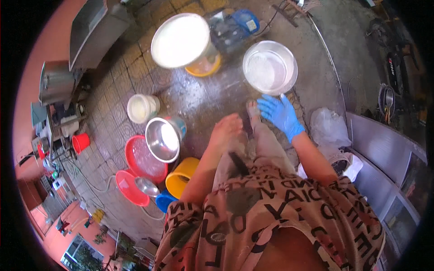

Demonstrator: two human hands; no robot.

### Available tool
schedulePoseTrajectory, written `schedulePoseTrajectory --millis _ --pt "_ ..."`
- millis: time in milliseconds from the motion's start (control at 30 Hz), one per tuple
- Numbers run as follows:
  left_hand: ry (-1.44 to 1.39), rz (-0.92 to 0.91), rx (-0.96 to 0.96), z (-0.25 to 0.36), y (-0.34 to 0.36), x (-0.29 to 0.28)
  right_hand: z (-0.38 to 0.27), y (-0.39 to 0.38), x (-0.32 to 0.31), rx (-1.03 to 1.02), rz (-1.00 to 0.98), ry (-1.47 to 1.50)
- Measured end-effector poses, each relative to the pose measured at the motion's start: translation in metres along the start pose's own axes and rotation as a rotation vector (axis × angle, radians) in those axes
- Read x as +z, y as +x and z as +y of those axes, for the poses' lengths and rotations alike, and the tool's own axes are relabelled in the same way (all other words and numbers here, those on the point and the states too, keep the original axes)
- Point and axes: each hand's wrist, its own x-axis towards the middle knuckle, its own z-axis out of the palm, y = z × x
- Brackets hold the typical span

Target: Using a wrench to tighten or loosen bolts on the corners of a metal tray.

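My right hand (281,115) wears a blue glove. Its fingers are stretched out and spread just below a round metal basin (290,71) with white powder in it, and nothing is held. Bare, my left hand (227,128) hovers over or rests on my left leg, which I cannot tell apart; its fingers look extended and hold nothing visible. Beyond the hands, a wide basin (153,45) heaped with white powder sits on a tub with a yellow base (204,67). White powder (187,94) is scattered on the floor between the basins.
To the left stand a white bucket (155,106), a steel bowl (151,143), a red basin (129,152), a yellow bucket (186,171) and a blue container (165,201). A blue motor-like machine (246,21) lies far ahead. On the right are a plastic bag (330,128) and grey panels (379,147).
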Motion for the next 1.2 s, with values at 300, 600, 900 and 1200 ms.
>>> schedulePoseTrajectory --millis 300,600,900,1200 --pt "-0.276 0.297 0.223 -0.034 -0.096 -0.067 0.069 -0.085 0.188 0.109 -0.218 -0.530" --pt "-0.701 0.885 0.443 -0.192 -0.223 -0.113 0.114 -0.243 0.267 0.454 -1.377 -1.155" --pt "-0.958 0.928 0.502 -0.332 -0.272 -0.109 0.253 -0.275 0.266 -0.382 -1.801 -1.374" --pt "-1.129 0.969 0.684 -0.334 -0.396 -0.210 0.477 -0.136 0.223 0.826 -0.722 -1.021"
